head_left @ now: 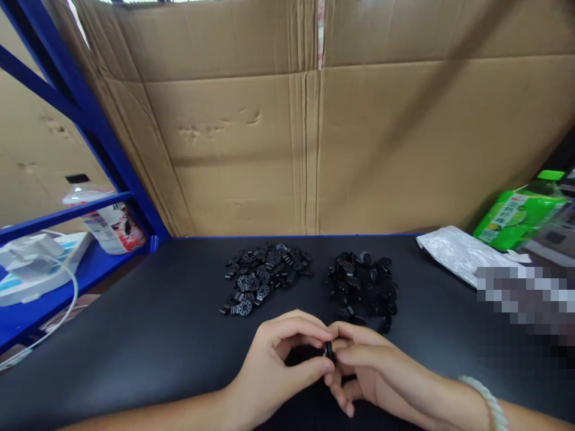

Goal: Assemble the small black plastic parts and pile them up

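Note:
A small black plastic part (329, 349) stands on edge between my two hands, low in the head view. My left hand (281, 362) pinches it between thumb and fingertips. From the other side, my right hand (375, 365) meets it with closed thumb and index finger, its lower fingers curled loosely. Whether the right fingers grip the same part or a second piece is hidden. Beyond my left hand lies a heap of black parts with round, holed ends (263, 272). Past my right hand sits another heap of glossy black round parts (363, 284).
The black table (148, 323) backs onto a cardboard wall (242, 149). At right lie a silvery plastic bag (453, 248) and a green bottle (505, 218). A blue frame (96, 134) on the left holds a bottle (112, 224) and a power strip with a white cable (31, 269).

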`<move>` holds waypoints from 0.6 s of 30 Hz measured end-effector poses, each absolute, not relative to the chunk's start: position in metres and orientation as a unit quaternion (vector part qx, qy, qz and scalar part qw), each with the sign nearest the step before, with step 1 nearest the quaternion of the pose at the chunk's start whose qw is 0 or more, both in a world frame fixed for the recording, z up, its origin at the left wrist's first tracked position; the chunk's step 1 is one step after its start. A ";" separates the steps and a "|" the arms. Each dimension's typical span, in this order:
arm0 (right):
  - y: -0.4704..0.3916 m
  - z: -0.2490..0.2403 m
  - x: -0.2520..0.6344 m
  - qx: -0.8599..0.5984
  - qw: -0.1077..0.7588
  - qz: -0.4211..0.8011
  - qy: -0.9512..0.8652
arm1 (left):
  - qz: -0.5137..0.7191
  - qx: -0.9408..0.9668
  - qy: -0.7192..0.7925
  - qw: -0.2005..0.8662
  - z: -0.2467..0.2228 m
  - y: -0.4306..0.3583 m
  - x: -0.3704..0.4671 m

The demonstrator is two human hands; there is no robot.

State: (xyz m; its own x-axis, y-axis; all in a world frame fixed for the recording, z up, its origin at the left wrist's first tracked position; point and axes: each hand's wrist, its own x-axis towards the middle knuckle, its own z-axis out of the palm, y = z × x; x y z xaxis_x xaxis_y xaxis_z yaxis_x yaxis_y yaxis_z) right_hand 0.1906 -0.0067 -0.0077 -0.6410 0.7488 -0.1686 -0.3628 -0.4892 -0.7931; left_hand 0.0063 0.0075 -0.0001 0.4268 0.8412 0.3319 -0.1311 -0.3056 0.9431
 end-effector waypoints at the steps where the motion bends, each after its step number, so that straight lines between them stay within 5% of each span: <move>1: -0.006 -0.005 0.191 -0.249 0.336 0.826 -0.379 | 0.460 0.678 0.262 0.509 0.000 0.008 0.006; 18: 0.002 -0.002 0.187 -0.208 0.267 0.857 -0.389 | 0.406 0.777 0.217 0.430 0.002 0.010 0.012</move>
State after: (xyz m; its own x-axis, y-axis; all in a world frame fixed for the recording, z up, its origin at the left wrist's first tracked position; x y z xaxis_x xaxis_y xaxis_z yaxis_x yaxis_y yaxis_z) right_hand 0.1874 0.0021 -0.0016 -0.7711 0.6190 -0.1490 -0.2953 -0.5551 -0.7776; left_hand 0.0119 0.0097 0.0022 0.5765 0.6855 0.4446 -0.0121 -0.5369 0.8435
